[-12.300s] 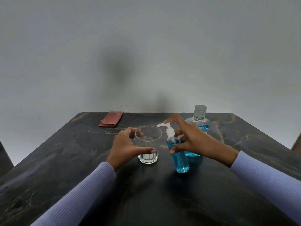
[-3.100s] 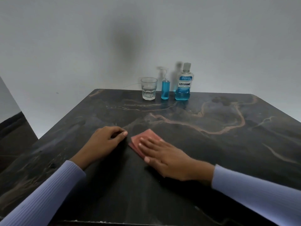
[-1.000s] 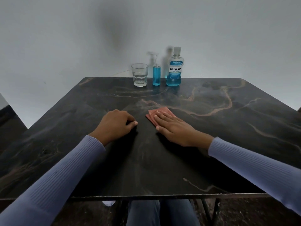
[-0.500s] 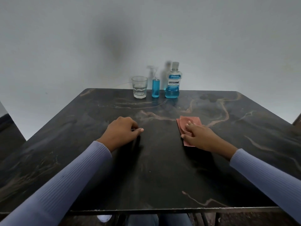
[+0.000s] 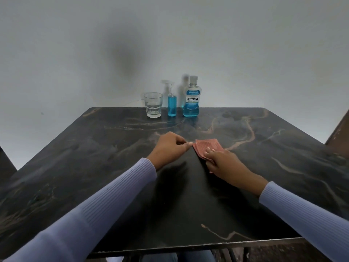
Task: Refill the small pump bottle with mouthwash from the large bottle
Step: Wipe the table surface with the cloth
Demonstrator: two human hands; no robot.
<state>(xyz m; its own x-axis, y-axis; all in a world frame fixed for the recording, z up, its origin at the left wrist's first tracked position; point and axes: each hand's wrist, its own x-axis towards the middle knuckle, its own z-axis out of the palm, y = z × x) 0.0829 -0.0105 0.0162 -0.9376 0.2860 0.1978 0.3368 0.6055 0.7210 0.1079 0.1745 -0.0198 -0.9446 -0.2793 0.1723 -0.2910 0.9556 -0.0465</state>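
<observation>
The small pump bottle (image 5: pixel 172 105), full of blue liquid and with its white pump on, stands at the table's far edge. Right of it is the large blue Listerine mouthwash bottle (image 5: pixel 192 99) with its cap on. Both are upright and far from my hands. My right hand (image 5: pixel 221 162) presses on the near part of a folded red cloth (image 5: pixel 206 145) in the middle of the table, fingers bent over it. My left hand (image 5: pixel 169 146) rests as a loose fist, its fingertips touching the cloth's left corner.
A clear glass (image 5: pixel 153 105) with a little water stands left of the pump bottle. The dark marble table (image 5: pixel 113 167) reaches to a grey wall. A brown chair edge (image 5: pixel 340 133) shows at the far right. My knees are below the near edge.
My right hand has slid the cloth leftwards to the middle. My left hand has moved right until its fingertips meet the cloth's corner. The bottles and glass stay in place.
</observation>
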